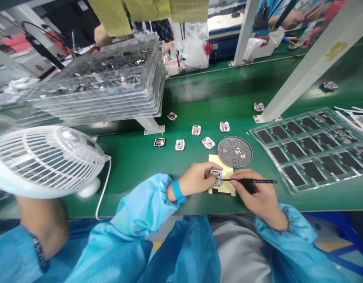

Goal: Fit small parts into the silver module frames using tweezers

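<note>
My left hand (195,180), with a blue band at the wrist, grips a small silver watch case (217,178) between thumb and fingers. The case lies over a yellow paper sheet (230,189) with a dark strip along its near edge. Black tweezers (262,181) are pinched in my right hand (259,196), their tip reaching the open inside of the case. What the tip touches is too small to tell. Just beyond my right hand, a round grey perforated dish (235,152) holds several tiny pale pieces.
Several more watch cases (196,130) lie scattered beyond my hands. A white fan (48,161) and stacked clear trays (110,90) stand left. At right are a clear tray of dark flat parts (312,171) and a slanted white post (305,59). Other people's hands (296,17) appear behind.
</note>
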Demonstrator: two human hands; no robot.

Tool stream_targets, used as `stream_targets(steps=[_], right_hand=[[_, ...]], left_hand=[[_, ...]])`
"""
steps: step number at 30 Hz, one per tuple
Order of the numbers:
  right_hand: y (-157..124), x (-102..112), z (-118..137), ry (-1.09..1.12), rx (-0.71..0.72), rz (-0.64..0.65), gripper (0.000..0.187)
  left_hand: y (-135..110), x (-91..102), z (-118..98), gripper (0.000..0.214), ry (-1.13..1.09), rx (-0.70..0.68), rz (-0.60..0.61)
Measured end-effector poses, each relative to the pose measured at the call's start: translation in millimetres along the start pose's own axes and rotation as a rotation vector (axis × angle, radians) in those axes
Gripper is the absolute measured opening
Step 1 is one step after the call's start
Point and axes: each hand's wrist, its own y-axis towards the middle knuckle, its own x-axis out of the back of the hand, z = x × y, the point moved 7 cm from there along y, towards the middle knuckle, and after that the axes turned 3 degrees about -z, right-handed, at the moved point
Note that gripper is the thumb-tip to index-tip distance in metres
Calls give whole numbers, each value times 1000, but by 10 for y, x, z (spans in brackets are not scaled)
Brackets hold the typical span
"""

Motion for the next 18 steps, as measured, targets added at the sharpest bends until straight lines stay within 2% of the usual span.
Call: stream_targets(steps=[4,9,12,16,18], right_hand=[[7,-21,-35,38,-41,21,12],[38,-19,-76,308,-113,112,2],[77,9,-56,429,-140,143,5],[110,163,-1,445,-139,53,4],[114,351,-1,427,-148,-40,17]], left_hand=[[11,-15,29,39,-51,23,11],[44,-28,17,36,-255,116,59],[61,-20,3,36,-337,165,76],[71,2,-7,35,-372,158,69],[73,22,-25,33,-407,124,41]])
